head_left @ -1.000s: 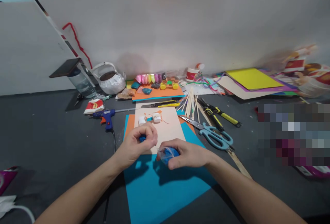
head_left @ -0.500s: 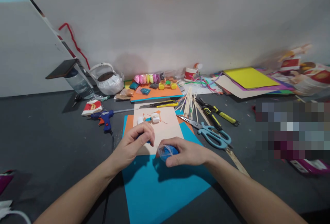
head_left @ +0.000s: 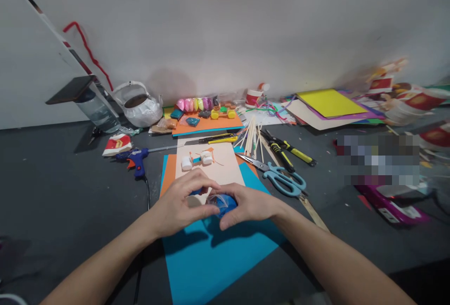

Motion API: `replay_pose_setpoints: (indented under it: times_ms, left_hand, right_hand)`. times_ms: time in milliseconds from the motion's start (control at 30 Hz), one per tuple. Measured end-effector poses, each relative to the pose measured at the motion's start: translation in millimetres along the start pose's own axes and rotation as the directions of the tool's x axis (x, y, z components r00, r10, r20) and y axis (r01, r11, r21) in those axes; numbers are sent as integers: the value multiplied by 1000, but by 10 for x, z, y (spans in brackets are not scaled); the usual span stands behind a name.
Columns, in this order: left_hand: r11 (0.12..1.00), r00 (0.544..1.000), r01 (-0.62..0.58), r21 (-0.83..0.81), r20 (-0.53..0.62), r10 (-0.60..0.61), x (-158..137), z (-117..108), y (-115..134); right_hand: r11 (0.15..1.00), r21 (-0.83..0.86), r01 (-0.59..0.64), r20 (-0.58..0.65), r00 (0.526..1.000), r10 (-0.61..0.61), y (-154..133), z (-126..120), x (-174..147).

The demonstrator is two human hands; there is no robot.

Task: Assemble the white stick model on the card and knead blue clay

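The left hand (head_left: 173, 204) has moved in, its grip unclear from here, towards the blue packet (head_left: 228, 203) immediately to its right, which the right hand (head_left: 252, 204) clasps above the blue paper (head_left: 221, 263).

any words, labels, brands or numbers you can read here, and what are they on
None can be read for certain.
Red and white packet at left: yellow mark, too small and blurred.
Red and white cup by the wall: too small.
Magenta item at right: pale marking, too blurred.
Blue lump in clear wrap, right hand: no lettering shows.
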State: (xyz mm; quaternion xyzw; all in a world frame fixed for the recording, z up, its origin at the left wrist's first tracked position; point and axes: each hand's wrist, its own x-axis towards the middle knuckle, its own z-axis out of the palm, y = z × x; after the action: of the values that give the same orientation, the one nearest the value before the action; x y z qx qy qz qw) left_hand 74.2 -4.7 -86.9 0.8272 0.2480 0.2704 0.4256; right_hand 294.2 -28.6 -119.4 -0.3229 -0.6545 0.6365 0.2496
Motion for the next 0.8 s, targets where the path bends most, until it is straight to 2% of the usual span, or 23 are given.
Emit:
replay_pose_setpoints:
  times_ms: [100, 233, 333, 400, 567, 667, 800]
  left_hand:
    - [999, 999, -36, -6, 30, 36, -7, 36, 8]
    - [991, 994, -105, 84, 35, 103, -6, 77, 29]
    - [994, 992, -93, 52, -75, 97, 2, 87, 27]
    - [998, 983, -56, -3, -174, 55, 9, 79, 16]
    - [998, 922, 17, -62, -384, -40, 20, 27, -27]
    - [995, 896, 52, -88, -435, -85, 18, 9, -51]
    - [990, 887, 59, -127, -448, -111, 15, 28, -57]
  right_hand:
    - [1000, 14, 3, 44, 999, -3, 0, 23, 12]
    - [1000, -11, -1, 61, 998, 2, 11, 27, 16]
    - [998, -56, 16, 7, 1000, -15, 9, 33, 5]
    - [994, -98, 37, -86, 995, -45, -12, 42, -10]
    - [972, -222, 82, -310, 939, -150, -110, 46, -56]
    - [929, -351, 117, -358, 900, -248, -149, 38, -74]
    - [860, -489, 147, -337, 877, -342, -146, 58, -78]
